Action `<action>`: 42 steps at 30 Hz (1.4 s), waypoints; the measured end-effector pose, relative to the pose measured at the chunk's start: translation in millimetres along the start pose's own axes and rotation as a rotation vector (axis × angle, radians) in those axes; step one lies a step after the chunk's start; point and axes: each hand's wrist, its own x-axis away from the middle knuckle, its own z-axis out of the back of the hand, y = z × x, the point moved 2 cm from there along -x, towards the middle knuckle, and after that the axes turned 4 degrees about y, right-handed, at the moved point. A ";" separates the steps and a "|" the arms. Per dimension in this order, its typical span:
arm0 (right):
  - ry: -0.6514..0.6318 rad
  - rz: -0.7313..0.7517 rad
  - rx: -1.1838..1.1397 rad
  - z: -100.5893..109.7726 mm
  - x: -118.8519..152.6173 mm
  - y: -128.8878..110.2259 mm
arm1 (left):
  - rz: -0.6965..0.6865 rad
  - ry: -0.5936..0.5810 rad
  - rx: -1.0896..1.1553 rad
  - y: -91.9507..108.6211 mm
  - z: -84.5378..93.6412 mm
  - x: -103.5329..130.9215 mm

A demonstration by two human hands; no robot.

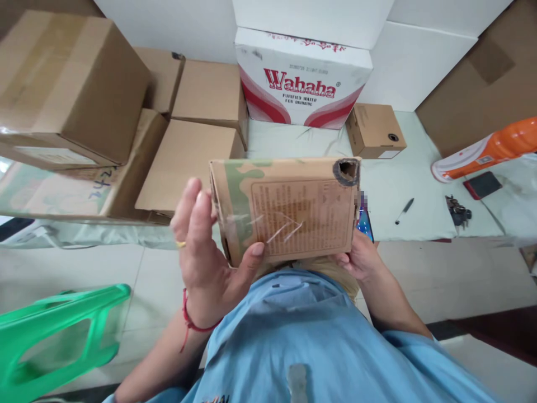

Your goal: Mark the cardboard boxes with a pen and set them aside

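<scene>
A brown cardboard box (293, 218) with green camouflage patches, printed text and clear tape is held up in front of the blue shirt. Its top right corner has a dark-rimmed hole. My left hand (210, 254) is at the box's left side, thumb on the printed face and fingers raised and spread. At the lower right corner, my right hand (361, 258) grips the box from below, its fingers partly hidden behind it. A lit phone (364, 224) shows just behind the box's right edge.
Several cartons (201, 157) stand on the table's left. Behind are a Wahaha carton (302, 84) and a small box (375, 131). An orange bottle (486, 151), pen (405, 211), keys (459, 212) and dark wallet (482, 184) lie right. A green stool (96, 336) stands lower left.
</scene>
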 end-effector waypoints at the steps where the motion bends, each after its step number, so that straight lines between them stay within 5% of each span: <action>1: -0.019 0.007 0.010 -0.4 0.7 -0.5 | -0.057 0.039 -0.037 3.5 -0.1 -4.4; 4: -0.041 0.102 0.129 7.4 -0.3 -8.0 | -0.248 0.065 -0.072 10.2 -6.1 -16.3; 6: 0.086 0.251 0.310 26.8 -3.9 -20.4 | -0.314 0.026 -0.080 10.2 -11.8 -22.6; 10: 0.865 0.534 0.823 101.5 -8.9 -55.8 | -0.347 0.040 -0.071 3.4 -16.7 -31.9; 12: 1.115 0.443 1.104 139.6 -10.7 -67.8 | -0.365 0.051 -0.067 -0.8 -17.5 -35.9; 15: 1.211 0.168 1.317 179.9 -13.3 -75.6 | -0.345 0.078 -0.068 -6.1 -19.8 -43.1; 19: 1.153 -0.099 1.384 193.6 -22.6 -79.5 | -0.319 0.122 -0.039 -8.6 -26.0 -54.1; 24: 1.057 -0.143 1.498 192.2 -44.0 -90.8 | -0.281 0.137 -0.035 -10.9 -31.9 -67.1; 27: 1.057 -0.031 1.349 194.7 -46.0 -100.5 | -0.273 0.142 -0.043 -11.2 -32.1 -73.9; 31: 0.981 0.446 0.484 184.6 -34.3 -122.4 | -0.224 0.111 -0.035 -11.3 -31.3 -79.5; 35: 0.715 0.750 -0.028 142.9 -24.7 -153.2 | -0.201 0.098 -0.002 -13.0 -31.8 -81.5; 42: 0.277 0.918 -0.076 35.4 -12.3 -175.4 | -0.180 0.058 0.035 -16.3 -32.6 -86.6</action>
